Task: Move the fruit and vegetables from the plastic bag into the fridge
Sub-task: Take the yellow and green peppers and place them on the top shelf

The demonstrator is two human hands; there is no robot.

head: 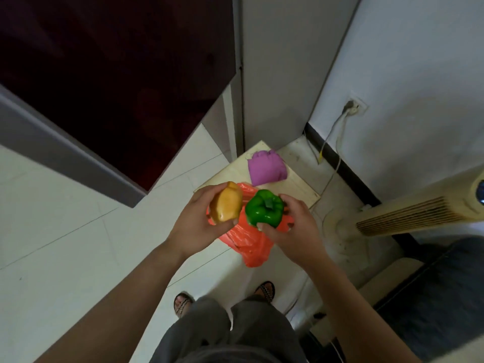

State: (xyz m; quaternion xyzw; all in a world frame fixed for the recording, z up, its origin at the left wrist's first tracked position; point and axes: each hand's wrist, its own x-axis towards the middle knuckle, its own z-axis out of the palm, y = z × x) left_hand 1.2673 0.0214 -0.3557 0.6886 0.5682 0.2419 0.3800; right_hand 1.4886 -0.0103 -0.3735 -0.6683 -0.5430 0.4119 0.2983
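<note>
A person stands on a pale tiled floor [52,218], seen from above, with a dark red fridge door [104,74] filling the upper left, its grey edge slanting down toward the middle of the view; whether that door is open or closed cannot be told. The left hand [195,226] is raised in front of the body, fingers and thumb curled around a yellow-brown potato [226,203], thumb along its top and fingertips under its lower end, in a firm wrap. Just beside it, nearly touching, the right hand [296,229] clasps a green pepper [264,208], stem up, with the thumb pressed on its near side and the fingers [285,203] round the far side. Both are held above an orange bag [248,244], which lies crumpled and slack on the floor below the hands. Behind the bag a pale board [301,189] rests on the floor against the grey fridge side [275,74], with a folded purple cloth [265,167] on it. To the right a white wall [419,74] carries a socket [353,107] with a cord [330,137] hanging down, and a cream tower fan [408,213] stands near the dark skirting. At the bottom, grey trousers [235,331] and two sandalled feet show, the right one [265,290] near the bag's lower end
</note>
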